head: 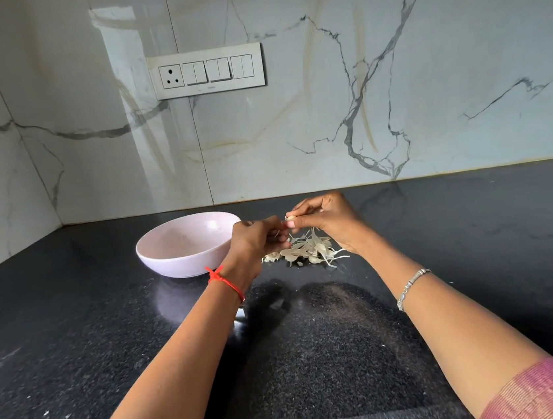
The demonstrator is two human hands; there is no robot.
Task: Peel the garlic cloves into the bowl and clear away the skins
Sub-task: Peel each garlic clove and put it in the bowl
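Both hands raised over table (76, 335), mid-frame. R hand (328, 220): grip clamped on garlic clove (290, 219), thumb + fingertips pinching it. L hand (254, 242): fingers curled, grip closed on the clove's near end. Clove held in air, just above skins pile (309, 252) lying on table. Upright pink bowl (185, 264) sits just left of L hand, near pile, not touching it. Red thread (224, 280) on L wrist, bracelet (411, 285) on R. Switch panel (206, 71) on marble wall behind.
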